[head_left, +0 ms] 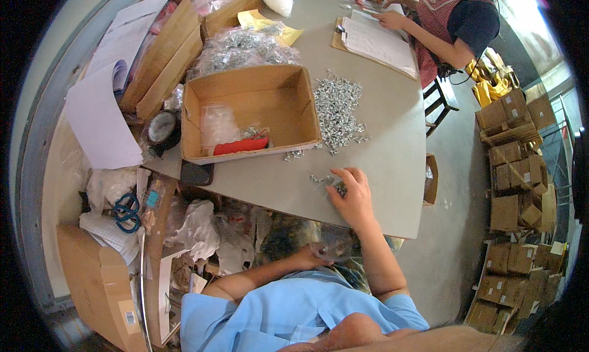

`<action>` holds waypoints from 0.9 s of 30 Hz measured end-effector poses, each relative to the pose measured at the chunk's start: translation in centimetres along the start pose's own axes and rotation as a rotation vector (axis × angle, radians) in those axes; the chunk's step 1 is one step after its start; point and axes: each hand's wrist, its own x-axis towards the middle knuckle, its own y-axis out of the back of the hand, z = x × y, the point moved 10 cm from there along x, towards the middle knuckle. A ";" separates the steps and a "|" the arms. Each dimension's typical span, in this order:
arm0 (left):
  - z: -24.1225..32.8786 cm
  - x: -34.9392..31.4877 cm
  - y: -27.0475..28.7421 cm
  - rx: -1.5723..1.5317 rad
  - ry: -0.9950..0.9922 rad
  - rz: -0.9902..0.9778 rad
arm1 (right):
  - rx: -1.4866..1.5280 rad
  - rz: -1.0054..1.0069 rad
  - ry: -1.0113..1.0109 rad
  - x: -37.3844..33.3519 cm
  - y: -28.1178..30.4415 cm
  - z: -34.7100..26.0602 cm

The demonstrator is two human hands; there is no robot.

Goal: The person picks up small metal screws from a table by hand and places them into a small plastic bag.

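The right hand [353, 195] is curling thumb and fingers into a narrow gap over a few loose screws [319, 179]; whether it is pinching any, I cannot tell. At its 7 o'clock, the left hand [308, 258] is holding a clear plastic bag [337, 249] just below the near edge of the table [392, 168]. The main screw pile [337, 109] is lying toward 12 o'clock, and an open cardboard box [251, 112] is standing at 10, touching some screws. Grey tabletop is stretching toward the right edge at 3 o'clock, giving room sideways; the box wall is limiting leftward reach. Past the pile, a clipboard [377, 45] is carrying faint, unreadable writing. At 8 o'clock, a carton [101, 284] is showing a barcode label [130, 317].
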 end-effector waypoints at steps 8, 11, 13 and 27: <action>0.8 0.1 0.1 0.003 -0.168 0.064 | -0.104 0.016 0.069 -1.3 -0.4 -0.1; 0.2 0.2 0.4 0.011 -0.265 0.114 | -0.073 -0.129 0.027 -3.5 -0.6 -0.2; 0.4 0.1 0.5 0.057 -0.195 0.098 | 0.004 -0.299 0.013 -4.1 -1.2 -0.4; -0.1 0.1 0.5 0.095 -0.075 0.078 | -0.103 0.051 0.123 4.9 -1.1 0.9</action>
